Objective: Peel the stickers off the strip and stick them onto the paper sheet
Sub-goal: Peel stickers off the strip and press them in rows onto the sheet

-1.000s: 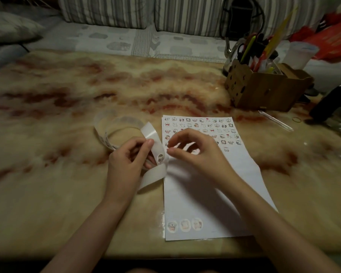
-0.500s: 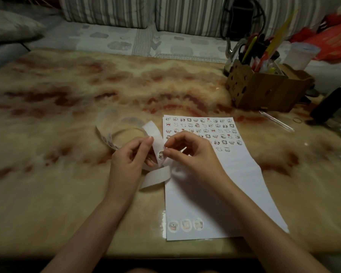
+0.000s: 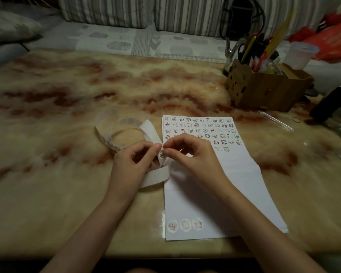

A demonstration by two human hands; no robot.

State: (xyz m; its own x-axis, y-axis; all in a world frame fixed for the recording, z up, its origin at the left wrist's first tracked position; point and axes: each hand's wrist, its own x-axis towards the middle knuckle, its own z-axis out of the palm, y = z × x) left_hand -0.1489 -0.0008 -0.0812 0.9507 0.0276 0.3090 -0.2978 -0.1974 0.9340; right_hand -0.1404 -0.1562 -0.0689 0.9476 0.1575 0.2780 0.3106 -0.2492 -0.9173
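A long white sticker strip (image 3: 149, 130) curls in a loop on the marble table, left of the white paper sheet (image 3: 240, 186). My left hand (image 3: 135, 160) pinches the strip where it bends. My right hand (image 3: 193, 154) has thumb and forefinger closed on a small round sticker (image 3: 162, 154) still on the strip, right beside my left thumb. The sheet carries several rows of tiny cartoon stickers at its far end (image 3: 202, 128) and three round stickers (image 3: 185, 225) in its near left corner.
A cardboard box (image 3: 264, 89) full of pens and scissors stands at the back right, with a clear pen (image 3: 276, 120) and a rubber band (image 3: 296, 120) before it. A dark object (image 3: 331, 103) and a plastic cup (image 3: 301, 55) sit at far right. A striped sofa runs behind the table.
My right hand moved left from above the sheet to the strip and closed its fingertips on a sticker. My left hand kept its hold on the strip.
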